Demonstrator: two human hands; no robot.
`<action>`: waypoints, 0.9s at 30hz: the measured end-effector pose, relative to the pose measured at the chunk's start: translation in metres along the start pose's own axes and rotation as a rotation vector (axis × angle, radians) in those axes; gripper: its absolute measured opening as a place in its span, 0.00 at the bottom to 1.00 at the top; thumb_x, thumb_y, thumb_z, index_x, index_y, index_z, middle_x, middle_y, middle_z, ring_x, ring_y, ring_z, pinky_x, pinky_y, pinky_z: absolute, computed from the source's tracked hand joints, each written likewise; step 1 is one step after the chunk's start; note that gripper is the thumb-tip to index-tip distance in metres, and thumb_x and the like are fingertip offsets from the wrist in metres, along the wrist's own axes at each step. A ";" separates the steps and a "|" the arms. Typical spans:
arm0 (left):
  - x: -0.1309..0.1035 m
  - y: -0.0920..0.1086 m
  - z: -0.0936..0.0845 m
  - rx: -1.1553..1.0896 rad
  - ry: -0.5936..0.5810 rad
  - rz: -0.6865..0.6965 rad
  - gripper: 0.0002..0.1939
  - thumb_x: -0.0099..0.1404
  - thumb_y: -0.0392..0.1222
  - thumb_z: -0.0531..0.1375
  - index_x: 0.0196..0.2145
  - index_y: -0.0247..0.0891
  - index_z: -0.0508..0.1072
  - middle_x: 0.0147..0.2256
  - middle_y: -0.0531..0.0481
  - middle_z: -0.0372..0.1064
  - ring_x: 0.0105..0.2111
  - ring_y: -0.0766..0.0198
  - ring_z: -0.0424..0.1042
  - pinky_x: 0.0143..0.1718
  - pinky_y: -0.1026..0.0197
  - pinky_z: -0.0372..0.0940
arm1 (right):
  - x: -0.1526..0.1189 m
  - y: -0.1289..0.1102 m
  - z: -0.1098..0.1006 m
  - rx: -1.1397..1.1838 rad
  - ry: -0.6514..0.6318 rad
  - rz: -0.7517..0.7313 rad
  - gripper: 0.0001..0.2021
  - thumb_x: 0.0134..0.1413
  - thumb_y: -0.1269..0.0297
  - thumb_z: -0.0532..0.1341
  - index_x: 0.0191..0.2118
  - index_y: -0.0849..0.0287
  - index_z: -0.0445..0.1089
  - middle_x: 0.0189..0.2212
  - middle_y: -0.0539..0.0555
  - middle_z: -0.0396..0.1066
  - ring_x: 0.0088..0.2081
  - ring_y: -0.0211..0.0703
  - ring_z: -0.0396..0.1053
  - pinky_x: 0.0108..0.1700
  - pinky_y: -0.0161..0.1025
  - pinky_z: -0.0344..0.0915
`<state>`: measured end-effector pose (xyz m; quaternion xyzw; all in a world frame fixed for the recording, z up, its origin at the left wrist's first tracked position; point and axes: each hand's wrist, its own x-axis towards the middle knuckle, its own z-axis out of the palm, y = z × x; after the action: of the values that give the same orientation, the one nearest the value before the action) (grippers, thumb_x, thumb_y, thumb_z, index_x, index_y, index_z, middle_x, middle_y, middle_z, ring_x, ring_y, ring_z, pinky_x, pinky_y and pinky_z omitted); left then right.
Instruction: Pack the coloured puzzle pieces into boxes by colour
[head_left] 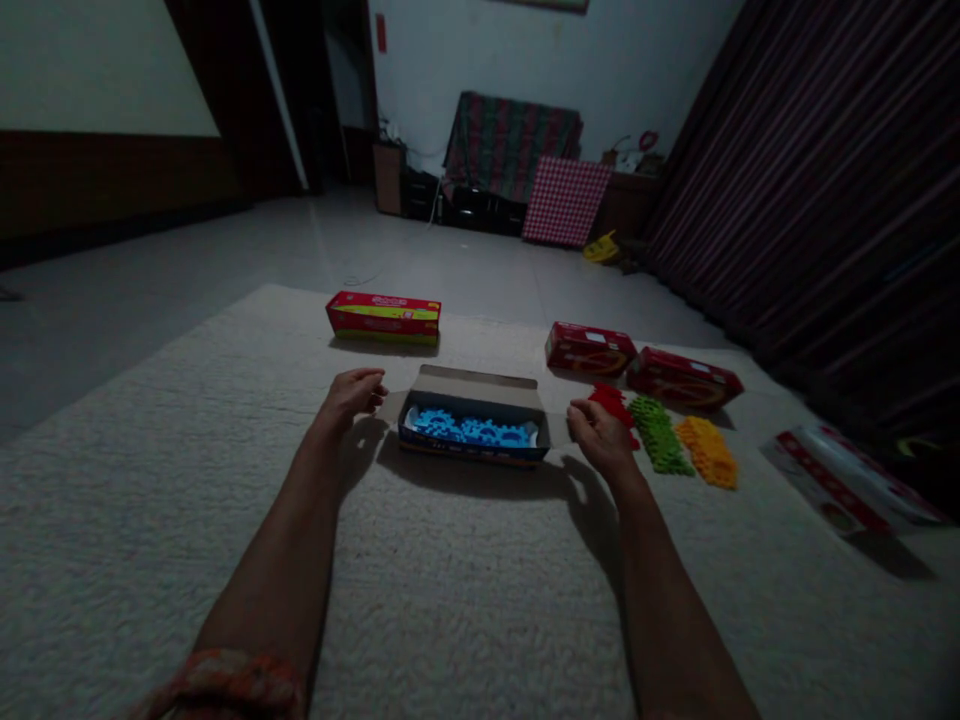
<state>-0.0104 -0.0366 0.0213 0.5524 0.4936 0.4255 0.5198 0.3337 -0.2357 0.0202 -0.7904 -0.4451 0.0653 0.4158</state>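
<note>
An open dark blue box rests on the pale mat, its back lid flap raised. Inside lie several bright blue gear-shaped pieces. At the box's left end, my left hand has its fingers closed on the left side flap. My right hand is at the other end, thumb and fingers closed on the right side flap. Just beyond my right hand are red pieces, green pieces and yellow pieces in rows.
A red and yellow box stands behind on the mat. Two dark red boxes sit at the back right. A red and white package lies at the far right, near a dark curtain.
</note>
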 end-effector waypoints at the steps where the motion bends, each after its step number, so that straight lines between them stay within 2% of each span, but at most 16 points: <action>1: -0.004 0.004 0.002 -0.014 0.012 -0.024 0.19 0.46 0.47 0.67 0.36 0.36 0.76 0.25 0.47 0.72 0.23 0.62 0.67 0.25 0.60 0.61 | -0.004 -0.004 0.002 0.045 0.011 -0.012 0.23 0.54 0.48 0.55 0.45 0.60 0.74 0.35 0.61 0.79 0.35 0.51 0.75 0.38 0.45 0.70; 5: -0.017 0.013 0.010 -0.051 0.057 -0.013 0.17 0.45 0.44 0.65 0.35 0.37 0.75 0.26 0.47 0.72 0.23 0.63 0.66 0.26 0.60 0.59 | -0.018 -0.023 0.011 0.198 0.011 -0.048 0.28 0.56 0.45 0.54 0.52 0.63 0.71 0.39 0.63 0.79 0.38 0.51 0.77 0.43 0.48 0.72; 9: -0.023 0.008 0.014 -0.087 0.078 0.019 0.19 0.40 0.41 0.65 0.33 0.37 0.76 0.25 0.49 0.71 0.24 0.62 0.67 0.28 0.60 0.61 | -0.024 -0.033 0.019 0.271 -0.005 -0.068 0.25 0.57 0.47 0.54 0.50 0.61 0.71 0.39 0.62 0.79 0.42 0.52 0.78 0.46 0.49 0.72; 12: -0.020 0.007 0.017 -0.135 0.113 0.040 0.20 0.37 0.42 0.64 0.32 0.35 0.77 0.26 0.49 0.72 0.25 0.63 0.67 0.29 0.60 0.61 | -0.023 -0.031 0.023 0.223 0.020 -0.108 0.22 0.52 0.49 0.59 0.47 0.60 0.73 0.40 0.62 0.79 0.41 0.53 0.77 0.47 0.50 0.72; 15: -0.018 0.010 0.020 -0.168 0.116 0.064 0.21 0.37 0.43 0.64 0.33 0.34 0.77 0.28 0.49 0.73 0.26 0.63 0.68 0.30 0.60 0.62 | -0.020 -0.026 0.025 0.216 0.025 -0.129 0.21 0.50 0.52 0.59 0.47 0.59 0.73 0.37 0.60 0.79 0.38 0.51 0.77 0.43 0.49 0.73; 19: -0.018 0.016 0.028 -0.187 0.035 0.083 0.24 0.38 0.43 0.66 0.37 0.34 0.79 0.30 0.47 0.75 0.27 0.62 0.69 0.30 0.59 0.64 | -0.016 -0.020 0.025 0.206 0.009 -0.156 0.22 0.47 0.56 0.60 0.48 0.60 0.72 0.40 0.61 0.77 0.37 0.48 0.75 0.40 0.47 0.73; 23: -0.018 0.013 0.037 -0.046 -0.069 0.165 0.23 0.40 0.44 0.68 0.37 0.35 0.79 0.32 0.46 0.74 0.28 0.61 0.69 0.29 0.59 0.64 | -0.010 -0.012 0.025 0.163 -0.012 -0.121 0.26 0.44 0.55 0.62 0.50 0.63 0.72 0.43 0.64 0.75 0.35 0.48 0.74 0.40 0.48 0.73; 27: -0.009 -0.005 0.038 0.154 -0.055 0.321 0.25 0.43 0.46 0.69 0.42 0.39 0.80 0.45 0.42 0.74 0.39 0.53 0.72 0.32 0.58 0.67 | -0.005 -0.003 0.028 0.128 0.006 -0.084 0.30 0.44 0.53 0.62 0.53 0.65 0.70 0.48 0.68 0.73 0.41 0.53 0.74 0.41 0.51 0.74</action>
<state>0.0252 -0.0518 0.0129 0.6739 0.4157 0.4487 0.4145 0.3151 -0.2221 0.0030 -0.7430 -0.4716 0.0739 0.4692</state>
